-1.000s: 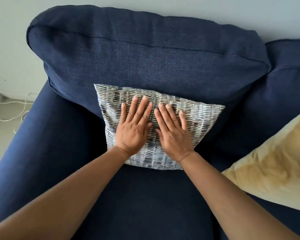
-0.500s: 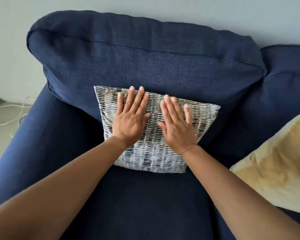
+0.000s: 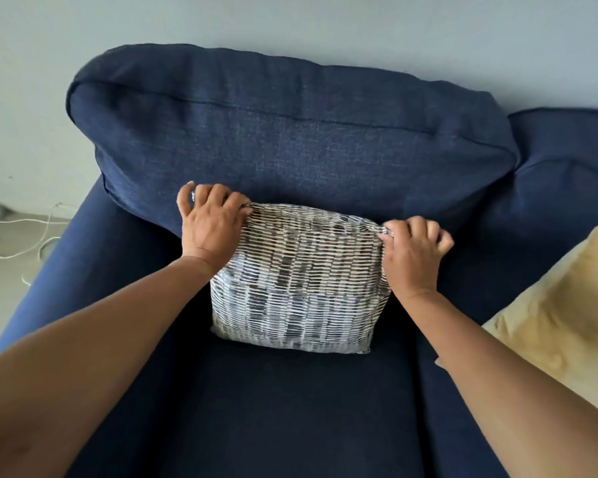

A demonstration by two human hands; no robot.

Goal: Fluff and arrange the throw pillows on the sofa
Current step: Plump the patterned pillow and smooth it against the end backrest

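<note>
Both hands have moved from its face; left hand [image 3: 212,225] and right hand [image 3: 411,254] now pinch the patterned pillow [image 3: 299,288] by its far corners: soft, light.

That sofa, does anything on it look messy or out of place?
The yellow pillow lies slumped and creased at the sofa's right, not propped up. The patterned pillow leans against the back cushion, both hands pinching its top corners. Nothing looks damaged.

No text, label, brand or number can be read anywhere here. The pillow [image 3: 301,284] bears only a woven dash pattern, no lettering.
</note>
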